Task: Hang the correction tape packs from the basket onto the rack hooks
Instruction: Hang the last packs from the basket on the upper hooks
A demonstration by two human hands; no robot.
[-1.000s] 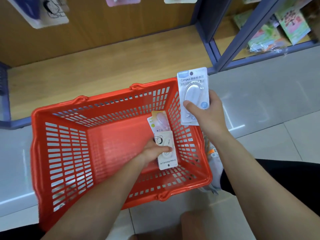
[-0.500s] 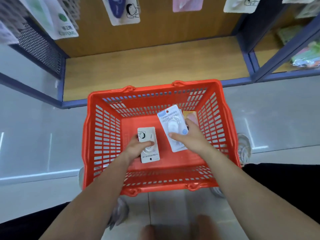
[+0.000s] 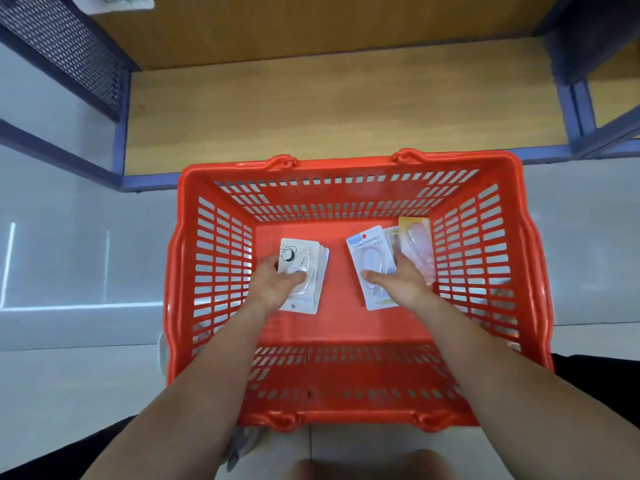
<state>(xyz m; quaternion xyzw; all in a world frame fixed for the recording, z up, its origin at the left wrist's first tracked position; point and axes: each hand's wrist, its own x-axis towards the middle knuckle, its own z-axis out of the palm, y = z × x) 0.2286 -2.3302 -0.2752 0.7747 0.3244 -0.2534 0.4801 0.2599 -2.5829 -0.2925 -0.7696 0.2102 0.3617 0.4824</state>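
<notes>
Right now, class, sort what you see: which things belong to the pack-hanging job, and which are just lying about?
Job in hand:
red basket
white packs in the left hand
blue-topped pack in the right hand
pink pack

Lying about:
wooden shelf
mesh panel

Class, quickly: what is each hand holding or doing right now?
Left hand: grips a small stack of white packs.
Right hand: grips the blue-topped pack.

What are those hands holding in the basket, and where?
The left hand pinches the white packs low on the left edge, thumb on the blister; the right hand pinches the blue-topped pack at its lower right edge.
</notes>
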